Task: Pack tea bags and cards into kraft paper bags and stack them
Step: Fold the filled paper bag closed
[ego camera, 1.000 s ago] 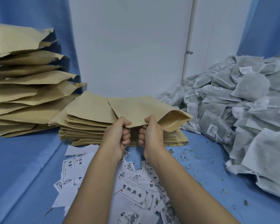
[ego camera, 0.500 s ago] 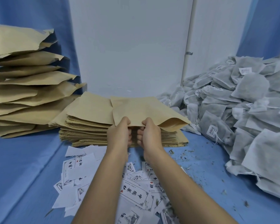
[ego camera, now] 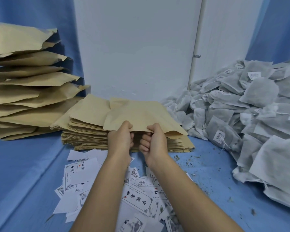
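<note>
Above stack (ego camera: 84, 131) | kraft bag (ego camera: 141, 114) tan, creased | left hand (ego camera: 120, 139), right hand (ego camera: 154, 143) grip

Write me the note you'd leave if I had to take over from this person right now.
Hands: left hand and right hand both grip the near edge of the top kraft bag, raised off the flat stack.
Supplies: tea bags are heaped on the right; cards lie scattered in front.
Done: a pile of puffy bags on the left, apparently packed.
Left: open this bag, put in tea bags and a card, stack it on the left pile.
</note>
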